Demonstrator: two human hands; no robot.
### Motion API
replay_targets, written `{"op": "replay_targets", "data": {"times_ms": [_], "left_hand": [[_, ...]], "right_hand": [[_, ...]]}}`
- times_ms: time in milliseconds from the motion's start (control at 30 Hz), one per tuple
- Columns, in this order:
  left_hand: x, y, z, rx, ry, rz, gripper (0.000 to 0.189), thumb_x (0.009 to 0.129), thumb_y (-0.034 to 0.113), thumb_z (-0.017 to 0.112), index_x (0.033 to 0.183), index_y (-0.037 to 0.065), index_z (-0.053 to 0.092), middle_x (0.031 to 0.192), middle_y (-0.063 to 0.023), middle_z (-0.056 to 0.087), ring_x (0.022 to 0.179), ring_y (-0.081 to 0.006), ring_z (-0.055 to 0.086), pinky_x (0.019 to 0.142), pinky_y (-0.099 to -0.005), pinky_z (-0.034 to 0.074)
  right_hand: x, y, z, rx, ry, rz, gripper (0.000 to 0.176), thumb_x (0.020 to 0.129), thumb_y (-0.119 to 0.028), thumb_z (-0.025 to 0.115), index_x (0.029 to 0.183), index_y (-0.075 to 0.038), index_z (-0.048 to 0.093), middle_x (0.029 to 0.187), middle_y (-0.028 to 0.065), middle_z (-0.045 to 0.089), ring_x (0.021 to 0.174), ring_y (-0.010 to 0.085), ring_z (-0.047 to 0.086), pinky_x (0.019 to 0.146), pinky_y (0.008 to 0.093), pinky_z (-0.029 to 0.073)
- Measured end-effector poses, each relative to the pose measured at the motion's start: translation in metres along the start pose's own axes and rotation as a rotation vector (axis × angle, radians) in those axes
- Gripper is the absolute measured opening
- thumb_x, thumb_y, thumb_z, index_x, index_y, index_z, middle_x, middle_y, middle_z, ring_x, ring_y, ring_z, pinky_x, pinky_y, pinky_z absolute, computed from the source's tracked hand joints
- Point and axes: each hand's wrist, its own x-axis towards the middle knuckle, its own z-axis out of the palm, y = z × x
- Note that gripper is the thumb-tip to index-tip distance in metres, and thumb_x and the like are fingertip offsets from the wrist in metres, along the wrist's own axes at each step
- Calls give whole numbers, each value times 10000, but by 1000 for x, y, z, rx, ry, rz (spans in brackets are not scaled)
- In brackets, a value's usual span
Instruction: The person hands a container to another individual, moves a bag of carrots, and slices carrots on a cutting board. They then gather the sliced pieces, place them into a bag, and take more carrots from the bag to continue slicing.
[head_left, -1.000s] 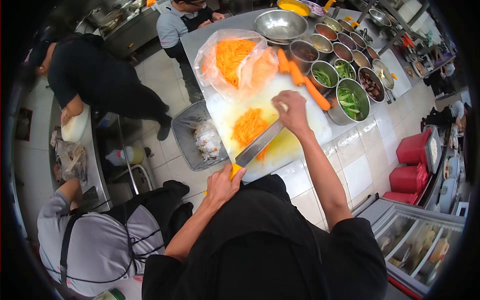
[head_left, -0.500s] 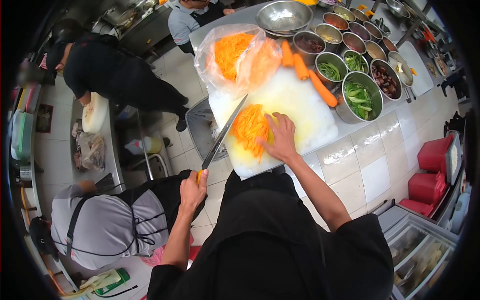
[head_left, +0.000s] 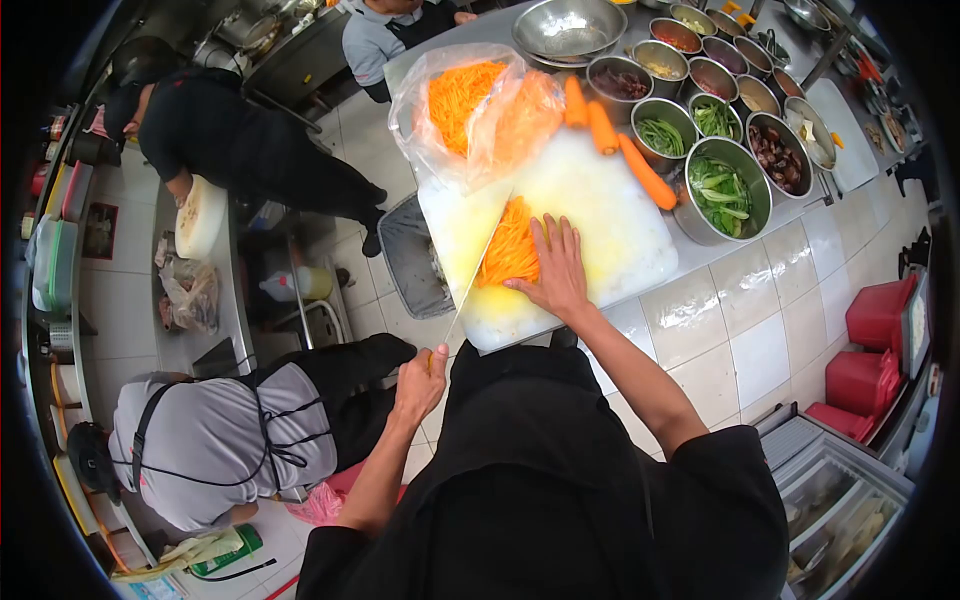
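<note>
My left hand (head_left: 420,383) is wrapped round the yellow handle of a long knife (head_left: 480,265). The blade stands nearly edge-on along the left side of a pile of shredded carrot (head_left: 509,245). Against the pile's right side rests my right hand (head_left: 556,270), fingers stretched out and thumb at the near edge. Knife and shreds are on a white cutting board (head_left: 625,240) with yellow stains. At the board's far end lies a clear plastic bag (head_left: 410,120) full of more carrot shreds. Several whole carrots (head_left: 648,174) line up to its right.
Metal pots of ingredients crowd the counter at right, the nearest holding cut greens (head_left: 718,190). A steel bowl (head_left: 570,28) stands at the back. A grey bin (head_left: 405,245) is left of the board. Co-workers (head_left: 230,435) stand at left and at the far side.
The knife has swung from beyond the pile's left to lie close along it, its blade now edge-on. My right hand has drawn the shreds into a narrower heap.
</note>
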Motion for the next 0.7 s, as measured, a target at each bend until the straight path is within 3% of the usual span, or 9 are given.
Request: {"op": "replay_targets", "data": {"times_ms": [200, 300, 367, 500, 600, 633, 700], "left_hand": [[9, -3, -9, 10, -65, 4, 545, 989, 448, 450, 839, -57, 590, 760, -334, 600, 790, -527, 591, 712, -532, 466], [19, -15, -15, -31, -77, -15, 542, 990, 454, 444, 849, -48, 588, 770, -328, 606, 804, -525, 590, 721, -538, 463], [26, -23, -20, 15, -98, 6, 545, 995, 455, 430, 857, -51, 578, 772, -328, 606, 816, -524, 590, 723, -538, 463], [34, -29, -26, 38, -227, 48, 551, 1002, 454, 414, 861, -55, 571, 781, -329, 607, 830, -523, 591, 726, -533, 463], [46, -42, -22, -20, -276, 118, 603, 1007, 490, 378, 839, -47, 595, 680, -187, 604, 651, -316, 620, 650, -407, 483], [52, -48, -20, -22, -286, 129, 603, 1007, 490, 378, 839, -47, 595, 680, -187, 604, 651, -316, 620, 650, -407, 483], [60, -52, -18, -226, -396, 153, 624, 1002, 538, 358, 828, -24, 568, 610, -98, 554, 533, -199, 554, 521, -345, 453]], "right_hand": [[-8, -16, -12, 139, -19, 117, 1084, 685, -492, 770, 1493, -27, 217, 1496, 258, 258, 1397, 483, 179, 1144, 579, 147], [-18, -33, -4, 128, 141, 213, 1042, 750, -497, 721, 1488, 18, 194, 1515, 283, 213, 1413, 490, 132, 1146, 583, 117], [-24, -40, 14, 32, 277, 462, 1007, 811, -514, 659, 1483, 52, 167, 1522, 315, 170, 1421, 498, 89, 1144, 590, 91], [-14, -62, 34, 14, 255, 574, 978, 854, -524, 607, 1479, 76, 154, 1520, 339, 145, 1423, 502, 72, 1142, 592, 80], [8, -73, 47, 56, 365, 600, 933, 850, -498, 616, 1470, 57, 196, 1501, 319, 208, 1410, 509, 105, 1138, 594, 97], [15, -78, 47, 79, 396, 604, 870, 854, -456, 623, 1452, 46, 241, 1474, 303, 260, 1396, 498, 154, 1131, 596, 122], [22, -79, 54, 90, 432, 616, 808, 858, -414, 629, 1434, 36, 285, 1448, 288, 311, 1381, 488, 202, 1124, 598, 148]]}}
